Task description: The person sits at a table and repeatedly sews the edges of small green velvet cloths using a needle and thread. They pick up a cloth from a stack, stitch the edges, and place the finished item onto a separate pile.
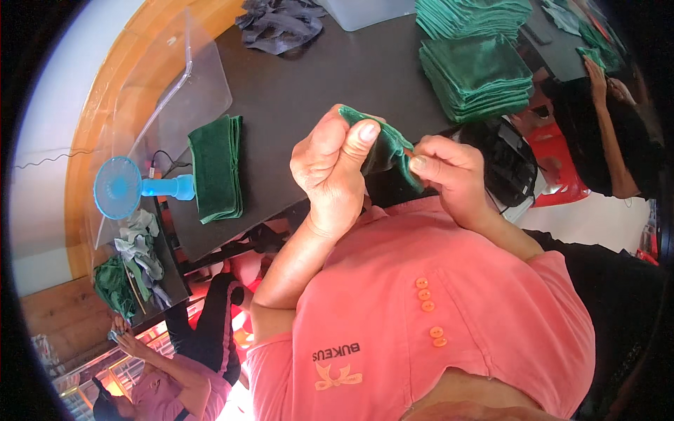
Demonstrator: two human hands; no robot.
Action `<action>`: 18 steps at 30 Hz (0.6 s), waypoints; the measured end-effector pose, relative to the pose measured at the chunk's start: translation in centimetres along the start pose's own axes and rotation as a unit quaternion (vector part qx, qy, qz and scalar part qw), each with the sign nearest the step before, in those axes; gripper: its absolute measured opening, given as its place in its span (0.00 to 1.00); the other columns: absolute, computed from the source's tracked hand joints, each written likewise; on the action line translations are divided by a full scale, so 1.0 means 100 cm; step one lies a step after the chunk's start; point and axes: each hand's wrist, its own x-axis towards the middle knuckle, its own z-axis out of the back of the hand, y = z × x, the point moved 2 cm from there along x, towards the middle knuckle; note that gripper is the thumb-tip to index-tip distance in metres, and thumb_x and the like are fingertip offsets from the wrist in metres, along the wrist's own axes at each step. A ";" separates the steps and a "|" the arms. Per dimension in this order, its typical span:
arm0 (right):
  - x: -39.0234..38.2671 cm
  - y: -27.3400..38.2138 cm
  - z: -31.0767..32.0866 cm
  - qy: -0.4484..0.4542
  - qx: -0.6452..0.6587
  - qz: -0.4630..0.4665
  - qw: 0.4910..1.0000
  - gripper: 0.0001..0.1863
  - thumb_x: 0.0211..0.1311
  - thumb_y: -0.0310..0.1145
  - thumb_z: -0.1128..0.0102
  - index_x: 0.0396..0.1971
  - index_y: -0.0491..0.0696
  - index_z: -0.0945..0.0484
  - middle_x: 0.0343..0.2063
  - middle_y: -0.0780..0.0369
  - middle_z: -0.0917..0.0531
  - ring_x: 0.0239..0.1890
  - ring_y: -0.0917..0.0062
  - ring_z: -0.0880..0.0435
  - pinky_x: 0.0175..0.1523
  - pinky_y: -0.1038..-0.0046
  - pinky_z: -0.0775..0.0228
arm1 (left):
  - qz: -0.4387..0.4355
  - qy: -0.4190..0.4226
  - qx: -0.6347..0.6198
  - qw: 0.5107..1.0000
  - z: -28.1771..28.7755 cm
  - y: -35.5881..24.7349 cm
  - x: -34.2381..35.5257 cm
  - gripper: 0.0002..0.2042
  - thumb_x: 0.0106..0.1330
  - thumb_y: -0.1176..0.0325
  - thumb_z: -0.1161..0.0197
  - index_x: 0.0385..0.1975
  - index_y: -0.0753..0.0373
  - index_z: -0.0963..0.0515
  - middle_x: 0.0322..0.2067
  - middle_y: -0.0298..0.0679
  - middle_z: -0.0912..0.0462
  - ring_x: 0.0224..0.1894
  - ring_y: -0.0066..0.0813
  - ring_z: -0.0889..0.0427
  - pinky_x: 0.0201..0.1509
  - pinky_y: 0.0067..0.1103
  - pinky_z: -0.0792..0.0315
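I hold a folded piece of green velvety cloth (386, 156) up in front of my chest, over the near edge of the dark table (316, 70). My left hand (330, 168) is closed on the upper part of the cloth, thumb pressed on it. My right hand (449, 175) pinches the cloth's right edge between thumb and curled fingers; whether anything small is also between those fingertips I cannot make out.
Neat green cloth stacks (477, 81) lie right, another (214, 168) left, beside a small blue fan (117, 187) and clear panel (189, 91). Dark fabric (277, 24) and a pale bin (365, 8) sit behind. Co-workers (161, 372) handle cloth at lower left and far right (604, 140).
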 end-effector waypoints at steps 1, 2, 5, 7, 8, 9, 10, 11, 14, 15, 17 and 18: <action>0.000 0.002 -0.001 0.032 0.070 -0.064 0.995 0.12 0.56 0.33 0.34 0.22 0.42 0.25 0.18 0.64 0.28 0.19 0.81 0.32 0.22 0.80 0.46 | -0.003 0.000 0.000 1.000 0.000 0.001 0.000 0.07 0.65 0.75 0.38 0.26 0.70 0.23 0.24 0.33 0.24 0.26 0.16 0.29 0.30 0.15 0.32; 0.000 0.002 -0.003 0.064 0.139 -0.128 0.980 0.11 0.56 0.33 0.34 0.22 0.42 0.25 0.18 0.64 0.27 0.19 0.80 0.31 0.23 0.80 0.44 | -0.005 -0.001 0.000 1.000 0.000 0.001 -0.001 0.07 0.65 0.75 0.38 0.26 0.71 0.23 0.24 0.33 0.24 0.26 0.16 0.29 0.30 0.15 0.32; 0.000 -0.008 0.002 0.159 0.265 -0.215 0.927 0.10 0.57 0.32 0.37 0.22 0.43 0.25 0.19 0.64 0.27 0.19 0.81 0.32 0.23 0.79 0.44 | 0.007 0.023 -0.014 1.000 -0.003 0.002 -0.005 0.07 0.66 0.73 0.39 0.28 0.70 0.22 0.25 0.33 0.23 0.25 0.16 0.28 0.30 0.16 0.32; -0.001 -0.009 0.003 0.171 0.286 -0.237 0.912 0.10 0.58 0.32 0.37 0.22 0.43 0.25 0.19 0.64 0.27 0.19 0.81 0.32 0.23 0.80 0.44 | 0.044 0.011 -0.006 0.999 -0.003 0.005 -0.005 0.09 0.66 0.68 0.38 0.30 0.69 0.20 0.27 0.35 0.19 0.29 0.17 0.27 0.36 0.16 0.32; -0.001 -0.008 0.002 0.164 0.285 -0.238 0.914 0.10 0.58 0.32 0.37 0.22 0.43 0.25 0.19 0.64 0.26 0.19 0.82 0.32 0.23 0.80 0.44 | 0.061 0.006 -0.001 0.998 -0.004 0.005 -0.004 0.10 0.66 0.66 0.37 0.30 0.69 0.20 0.28 0.36 0.18 0.31 0.17 0.26 0.39 0.16 0.32; -0.001 -0.007 0.002 0.156 0.284 -0.238 0.916 0.10 0.58 0.32 0.37 0.22 0.43 0.24 0.19 0.64 0.26 0.19 0.82 0.32 0.24 0.80 0.44 | 0.075 0.007 0.005 0.997 -0.002 0.006 -0.004 0.11 0.65 0.65 0.37 0.31 0.69 0.19 0.29 0.36 0.18 0.32 0.17 0.26 0.40 0.16 0.32; 0.001 -0.004 0.006 0.140 0.245 -0.222 0.933 0.10 0.57 0.33 0.37 0.22 0.43 0.24 0.19 0.64 0.26 0.20 0.82 0.32 0.24 0.80 0.44 | 0.089 0.009 0.012 0.996 0.002 0.008 -0.003 0.11 0.65 0.65 0.37 0.32 0.69 0.19 0.29 0.36 0.18 0.32 0.18 0.26 0.40 0.16 0.32; 0.002 0.001 0.011 0.123 0.206 -0.206 0.949 0.10 0.57 0.33 0.36 0.22 0.43 0.24 0.19 0.65 0.26 0.20 0.83 0.32 0.24 0.81 0.44 | 0.102 0.011 0.019 0.995 0.003 0.010 -0.002 0.11 0.65 0.64 0.37 0.33 0.69 0.19 0.30 0.36 0.18 0.33 0.18 0.26 0.41 0.17 0.32; 0.002 0.005 0.027 0.084 0.083 -0.175 0.978 0.10 0.54 0.34 0.36 0.23 0.43 0.24 0.18 0.66 0.27 0.18 0.83 0.31 0.20 0.82 0.50 | 0.036 0.004 0.025 0.999 0.010 0.009 0.010 0.06 0.61 0.72 0.34 0.31 0.68 0.18 0.26 0.31 0.22 0.31 0.17 0.28 0.38 0.14 0.36; 0.000 0.007 0.033 0.083 0.052 -0.166 0.981 0.10 0.54 0.33 0.36 0.23 0.43 0.24 0.18 0.66 0.26 0.18 0.84 0.30 0.21 0.82 0.49 | 0.024 0.019 0.046 0.998 0.013 0.006 0.012 0.05 0.59 0.73 0.33 0.30 0.68 0.18 0.26 0.32 0.21 0.31 0.17 0.28 0.39 0.14 0.36; -0.003 0.012 0.046 0.064 -0.055 -0.168 0.982 0.09 0.50 0.31 0.34 0.24 0.42 0.23 0.20 0.66 0.24 0.20 0.85 0.29 0.23 0.82 0.45 | 0.029 -0.015 0.049 0.998 0.015 0.002 0.013 0.05 0.59 0.74 0.33 0.29 0.68 0.18 0.27 0.33 0.20 0.31 0.18 0.28 0.39 0.14 0.36; -0.003 0.016 0.055 0.072 -0.147 -0.099 0.982 0.09 0.46 0.30 0.32 0.24 0.42 0.23 0.20 0.67 0.24 0.21 0.87 0.29 0.27 0.83 0.41 | 0.032 -0.032 0.050 0.998 0.016 -0.001 0.014 0.04 0.58 0.74 0.32 0.29 0.68 0.19 0.27 0.34 0.20 0.31 0.18 0.28 0.40 0.14 0.36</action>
